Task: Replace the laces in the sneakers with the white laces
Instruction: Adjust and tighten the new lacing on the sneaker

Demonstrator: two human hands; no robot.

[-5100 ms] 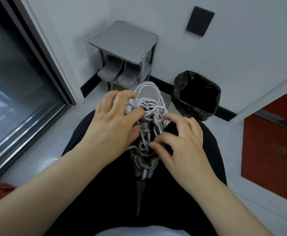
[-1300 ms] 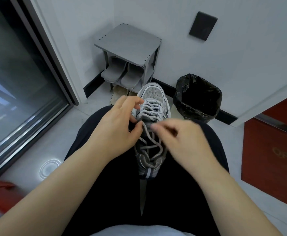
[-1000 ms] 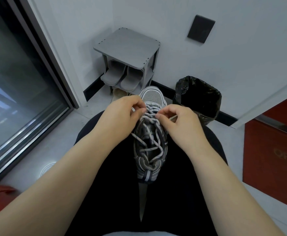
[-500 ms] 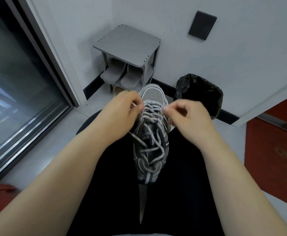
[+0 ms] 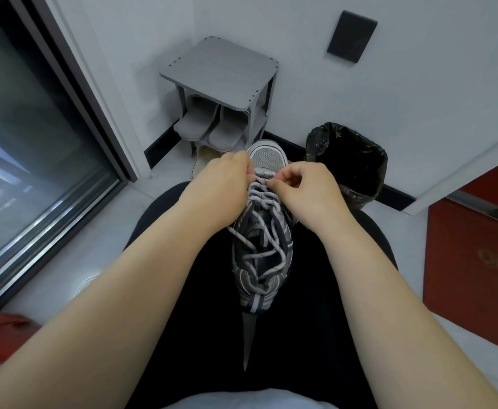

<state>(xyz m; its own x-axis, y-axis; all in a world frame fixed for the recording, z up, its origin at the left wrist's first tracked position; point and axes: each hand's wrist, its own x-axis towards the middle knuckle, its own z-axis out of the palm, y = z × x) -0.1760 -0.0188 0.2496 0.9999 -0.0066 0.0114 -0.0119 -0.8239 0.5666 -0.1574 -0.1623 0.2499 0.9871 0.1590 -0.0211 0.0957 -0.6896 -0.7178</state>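
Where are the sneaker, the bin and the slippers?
sneaker [image 5: 267, 157], head view, on its mesh toe.
bin [image 5: 367, 172], head view, on its black bag wall.
slippers [image 5: 195, 125], head view, on one slipper's grey body.

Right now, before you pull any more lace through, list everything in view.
sneaker: one, grey, on the lap, toe pointing away
lace: one, pale, loosely threaded across the sneaker
shoe rack: one, grey, in the corner
slippers: two, grey, on the shoe rack's shelf
bin: one, black bag, by the wall, right of the rack
wall plate: one, black, above the bin
glass door: one, dark frame, left
cabinet: one, red, right
trousers: black, under the sneaker
left hand: pinches the lace near the toe
right hand: pinches the lace opposite
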